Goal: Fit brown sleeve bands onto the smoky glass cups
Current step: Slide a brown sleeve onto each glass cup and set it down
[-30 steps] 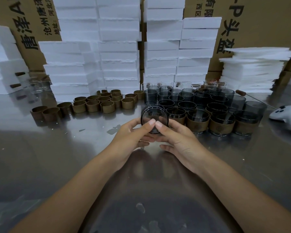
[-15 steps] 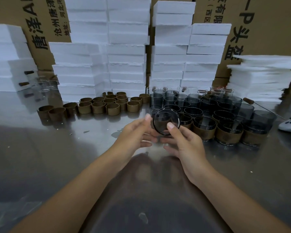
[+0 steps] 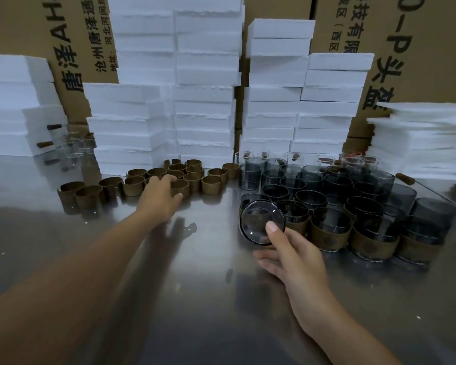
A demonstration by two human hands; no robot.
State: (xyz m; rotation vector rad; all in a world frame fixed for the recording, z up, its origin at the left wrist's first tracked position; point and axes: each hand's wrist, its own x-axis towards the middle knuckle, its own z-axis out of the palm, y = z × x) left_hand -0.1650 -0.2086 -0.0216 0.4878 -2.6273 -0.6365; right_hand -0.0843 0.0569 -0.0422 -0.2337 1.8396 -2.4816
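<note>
- Right hand point(image 3: 295, 255): I logged it gripping one smoky glass cup point(image 3: 261, 222), thumb on the round face turned toward the camera, fingers curled beneath. The cup was tipped on its side, above the bench point(image 3: 195, 299), just in front of the banded row.
- Left hand point(image 3: 159, 197): reached out over the loose sleeve bands point(image 3: 192, 176), fingers spread and not closed on anything I could see; fingertips lay at or on one band point(image 3: 181, 187) in the near row. Whether they touched it, I could not tell.
- Sleeve bands: brown, standing on edge in a loose cluster at left-centre of the bench, trailing off leftward.
- Banded cups point(image 3: 329, 230): the front row of the glass group at right, each wearing a brown band around its lower part.
- Bare cups point(image 3: 311, 180): smoky, upright, packed behind the banded row.
- Clear glasses point(image 3: 74, 148): a few at far left, beside the foam.
- White foam blocks point(image 3: 206, 96): stacked in columns along the back of the bench.
- Foam sheets point(image 3: 419, 143): a thinner pile at right.
- Cardboard cartons point(image 3: 416, 48): printed with black characters, behind the foam.
</note>
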